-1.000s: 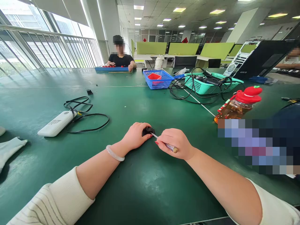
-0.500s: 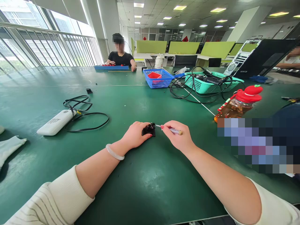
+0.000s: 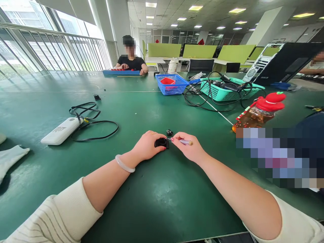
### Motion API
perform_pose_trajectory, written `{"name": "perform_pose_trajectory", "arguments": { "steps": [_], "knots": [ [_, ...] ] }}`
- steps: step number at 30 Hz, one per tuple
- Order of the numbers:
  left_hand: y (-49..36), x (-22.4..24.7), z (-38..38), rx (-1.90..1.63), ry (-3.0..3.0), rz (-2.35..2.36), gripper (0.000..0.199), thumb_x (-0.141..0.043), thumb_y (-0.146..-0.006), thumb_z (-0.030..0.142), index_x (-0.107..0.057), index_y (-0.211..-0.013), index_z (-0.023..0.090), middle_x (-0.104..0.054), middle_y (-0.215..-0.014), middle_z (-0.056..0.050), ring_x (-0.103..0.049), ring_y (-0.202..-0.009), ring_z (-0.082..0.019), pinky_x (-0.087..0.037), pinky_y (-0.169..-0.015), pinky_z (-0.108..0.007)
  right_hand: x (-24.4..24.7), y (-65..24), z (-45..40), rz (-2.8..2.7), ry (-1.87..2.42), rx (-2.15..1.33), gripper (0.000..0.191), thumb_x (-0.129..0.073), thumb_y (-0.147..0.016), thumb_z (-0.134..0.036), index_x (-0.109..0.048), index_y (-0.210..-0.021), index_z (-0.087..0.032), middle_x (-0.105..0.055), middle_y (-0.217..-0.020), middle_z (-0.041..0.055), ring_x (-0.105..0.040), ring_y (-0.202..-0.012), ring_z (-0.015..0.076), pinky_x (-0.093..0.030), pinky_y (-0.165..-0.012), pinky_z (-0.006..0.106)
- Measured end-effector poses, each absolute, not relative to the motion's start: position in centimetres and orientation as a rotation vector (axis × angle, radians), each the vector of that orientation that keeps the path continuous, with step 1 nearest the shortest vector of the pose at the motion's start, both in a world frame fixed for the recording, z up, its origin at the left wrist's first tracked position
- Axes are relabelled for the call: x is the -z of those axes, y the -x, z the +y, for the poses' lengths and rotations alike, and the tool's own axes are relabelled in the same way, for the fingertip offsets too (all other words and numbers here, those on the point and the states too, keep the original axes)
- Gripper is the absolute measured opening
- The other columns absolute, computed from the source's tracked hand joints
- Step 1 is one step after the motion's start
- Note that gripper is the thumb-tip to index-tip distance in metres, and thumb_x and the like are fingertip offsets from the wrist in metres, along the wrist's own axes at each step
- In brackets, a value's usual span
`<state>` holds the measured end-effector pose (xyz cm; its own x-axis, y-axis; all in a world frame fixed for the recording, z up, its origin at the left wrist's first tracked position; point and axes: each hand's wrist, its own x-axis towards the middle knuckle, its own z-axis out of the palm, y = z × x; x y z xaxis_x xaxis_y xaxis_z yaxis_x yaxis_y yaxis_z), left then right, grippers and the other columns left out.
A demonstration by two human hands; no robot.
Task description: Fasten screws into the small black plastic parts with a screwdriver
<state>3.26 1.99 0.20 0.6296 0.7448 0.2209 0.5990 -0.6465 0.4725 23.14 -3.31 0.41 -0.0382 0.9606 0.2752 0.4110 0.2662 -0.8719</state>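
My left hand (image 3: 148,145) is closed around a small black plastic part (image 3: 162,143) with a hollow, boxlike face, pressing it on the green table. In my right hand (image 3: 189,146) is a small screwdriver (image 3: 186,142) with a pale handle and a tan end. Its thin metal tip points left and meets the upper right edge of the black part. Just beyond that part lies a small dark piece (image 3: 169,132) with shiny metal bits, apart from both hands. The tip's exact contact is too small to make out.
A white power bank (image 3: 62,131) with a looped black cable lies at left. Farther off stand a blue basket (image 3: 173,88) and a green basket (image 3: 220,94) full of cables. A red-lidded bottle (image 3: 260,113) is at right. A person sits across the table.
The small dark metal-bearing piece, earlier against the black part, now lies apart on the table beyond it. My right hand and the screwdriver have shifted slightly left and nearer to me.
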Motion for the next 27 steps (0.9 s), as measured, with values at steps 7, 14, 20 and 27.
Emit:
{"name": "perform_pose_trajectory", "arguments": {
  "steps": [7,14,20,27],
  "knots": [
    [-3.3,-0.1,2.2,-0.559,-2.493,1.111,0.041,-0.073,-0.078,0.036,-0.066,-0.117,0.026,-0.072,-0.109,-0.003,-0.059,-0.108,-0.027,-0.048,-0.098,-0.042,-0.8,-23.7,-3.5,-1.451,1.374,-0.734,0.044,-0.051,-0.087,-0.059,-0.059,-0.066,-0.021,-0.042,-0.051,-0.0041,-0.041,-0.048,0.0116,-0.033,-0.048,0.026],
    [-3.4,-0.2,2.3,-0.536,-2.497,1.136,0.042,-0.073,-0.078,0.036,-0.066,-0.118,0.026,-0.072,-0.109,-0.003,-0.059,-0.109,-0.027,-0.048,-0.099,-0.042,-0.6,-23.6,-3.1,-1.454,1.415,-0.863,0.045,-0.056,-0.083,-0.061,-0.058,-0.065,-0.021,-0.043,-0.051,-0.0042,-0.041,-0.046,0.0112,-0.034,-0.047,0.025],
    [-3.3,-0.2,2.3,-0.515,-2.492,1.137,0.043,-0.074,-0.076,0.039,-0.066,-0.117,0.029,-0.073,-0.110,-0.002,-0.060,-0.106,-0.028,-0.050,-0.095,-0.043,-1.4,-23.3,-3.9,-1.541,1.357,-0.697,0.053,-0.048,-0.088,-0.061,-0.054,-0.055,-0.020,-0.038,-0.047,-0.0036,-0.036,-0.044,0.0107,-0.030,-0.045,0.026],
    [-3.4,-0.2,2.3,-0.503,-2.495,1.141,0.045,-0.076,-0.075,0.039,-0.065,-0.118,0.029,-0.072,-0.110,-0.002,-0.060,-0.105,-0.028,-0.050,-0.094,-0.042,-1.7,-23.2,-4.3,-1.747,1.249,-0.540,0.046,-0.046,-0.092,-0.047,-0.055,-0.056,-0.020,-0.042,-0.050,-0.0028,-0.038,-0.049,0.0115,-0.030,-0.050,0.026]
  ]
}}
